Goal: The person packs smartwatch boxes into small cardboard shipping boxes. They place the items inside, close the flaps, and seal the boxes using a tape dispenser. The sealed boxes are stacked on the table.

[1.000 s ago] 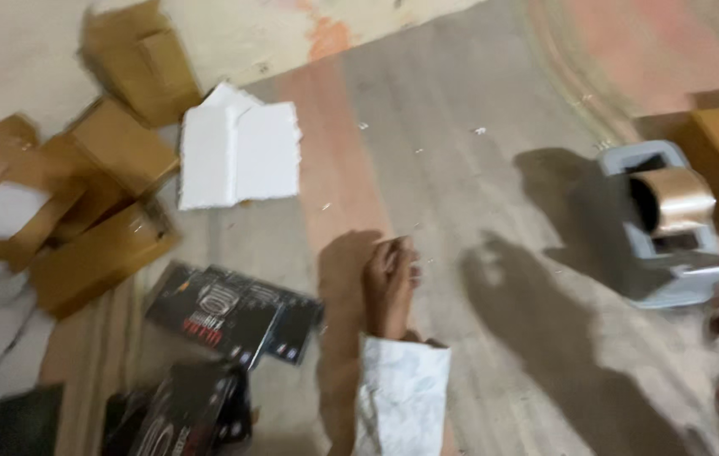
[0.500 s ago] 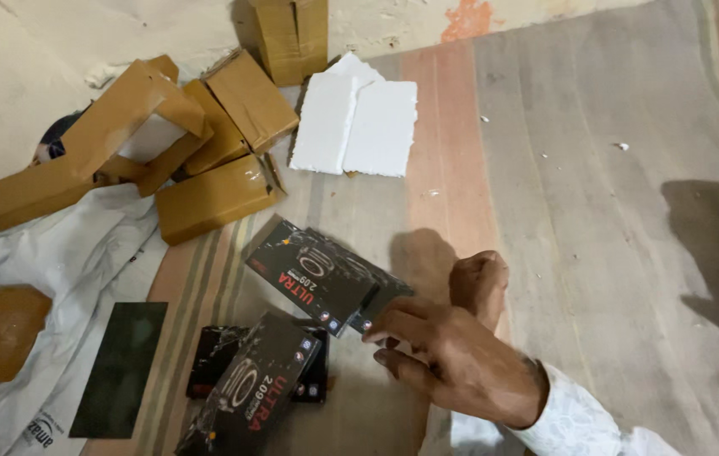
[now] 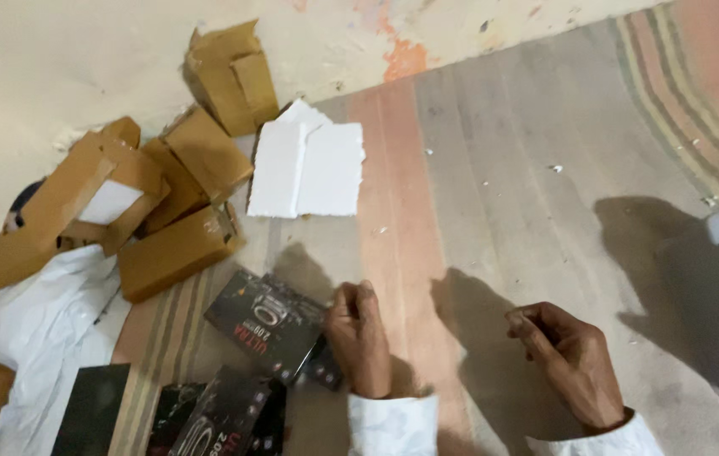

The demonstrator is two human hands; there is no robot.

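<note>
Head cam: since half a sec ago the right hand (image 3: 575, 359) has come off the black product box (image 3: 271, 325) and now sits well apart from it to the right, over the bare striped mat (image 3: 494, 186). Its fingers are curled loosely inward and nothing shows in them, though whether something small is pinched there can't be told. The left hand (image 3: 359, 338) has come in instead, fingers bent, knuckles up, resting against the right edge of that box; it touches the box, but a real grip can't be confirmed. So the box has passed from right-hand contact to left-hand contact and stays flat on the mat.

Box lies front face up, between the brown cardboard cartons (image 3: 178, 249) and the left hand. Its long axis runs diagonally, from upper left by the cartons to lower right under the left hand's fingers. The print on it reads upside down from the wearer's side, so its top end points toward the person.

More black boxes (image 3: 224, 418) lie stacked just below it. White foam sheets (image 3: 309, 169) sit near the wall, white cloth (image 3: 35, 329) at far left.
</note>
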